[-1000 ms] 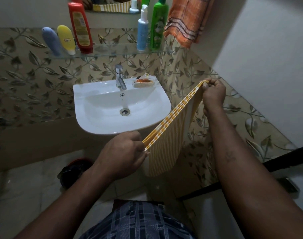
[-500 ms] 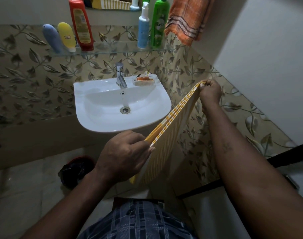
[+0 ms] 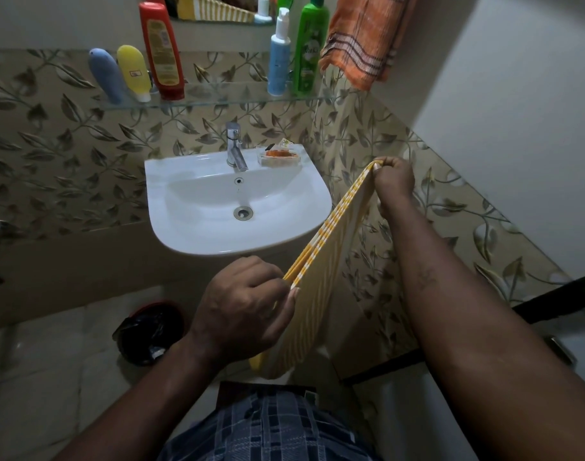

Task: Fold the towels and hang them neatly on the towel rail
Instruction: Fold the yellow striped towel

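**Held at both ends, the yellow striped towel (image 3: 317, 294) hangs lower**

Since a second ago the towel's loose part has dropped lower behind the left hand (image 3: 244, 311); both hands keep much the same places.

Head view: the left hand, fingers curled, pinches the near end of the folded top edge, low in front of the sink (image 3: 161, 211); the right hand (image 3: 396, 181) pinches the far end, higher and to the right, near the leaf-patterned wall; the layered edge runs taut between them past the sink's right rim, and the cloth hangs below it. An orange towel (image 3: 364, 38) hangs at top right, by the end of the glass shelf (image 3: 224, 98); bottles (image 3: 163, 51) stand on the shelf; a tap (image 3: 234, 148) and a soap dish (image 3: 279, 158) sit on the sink's back rim; a dark bin (image 3: 148, 334) stands on the floor at the left.
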Demonstrator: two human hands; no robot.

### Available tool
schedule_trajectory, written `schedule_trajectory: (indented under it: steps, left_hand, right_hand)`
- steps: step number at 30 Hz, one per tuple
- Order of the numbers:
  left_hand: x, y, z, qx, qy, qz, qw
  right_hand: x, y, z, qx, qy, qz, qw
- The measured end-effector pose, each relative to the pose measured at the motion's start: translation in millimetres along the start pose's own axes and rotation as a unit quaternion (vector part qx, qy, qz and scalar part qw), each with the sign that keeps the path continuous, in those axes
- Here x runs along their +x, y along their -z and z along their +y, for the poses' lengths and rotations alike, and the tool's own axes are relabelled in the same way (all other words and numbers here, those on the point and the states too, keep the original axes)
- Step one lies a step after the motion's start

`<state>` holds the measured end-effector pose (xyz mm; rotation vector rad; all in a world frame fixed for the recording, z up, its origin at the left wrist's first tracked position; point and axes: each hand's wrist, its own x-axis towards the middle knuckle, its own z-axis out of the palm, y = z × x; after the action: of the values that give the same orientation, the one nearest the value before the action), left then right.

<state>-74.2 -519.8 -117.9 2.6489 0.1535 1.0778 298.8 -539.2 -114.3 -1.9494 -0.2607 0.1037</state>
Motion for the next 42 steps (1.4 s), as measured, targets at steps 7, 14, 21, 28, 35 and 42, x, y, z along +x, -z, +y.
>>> schedule_trajectory:
  steps: [7,14,21,28,35,42]
  left_hand:
    - [-3,3,-1,-0.006,0.014,0.010,1.000]
    - [-3,3,1,-0.015,0.013,0.011,1.000]
    - [3,16,-4,-0.063,0.134,0.054,0.988]
    - [2,27,-24,-0.108,0.313,0.113,0.937]
    - [-2,19,-46,-0.128,0.381,0.102,0.910]
    - [-3,14,-53,-0.099,0.393,0.081,0.911]
  right_hand:
    - [-2,3,-3,-0.008,0.021,-0.001,1.000]
    - [-6,6,-2,-0.002,0.010,0.009,1.000]
    - [-3,18,-9,0.013,0.041,-0.012,0.999]
    - [2,38,-14,0.060,0.056,-0.019,0.996]
    - [-8,41,-15,0.057,0.072,-0.035,0.995]
    - [-14,42,-11,0.035,0.066,-0.022,0.997]
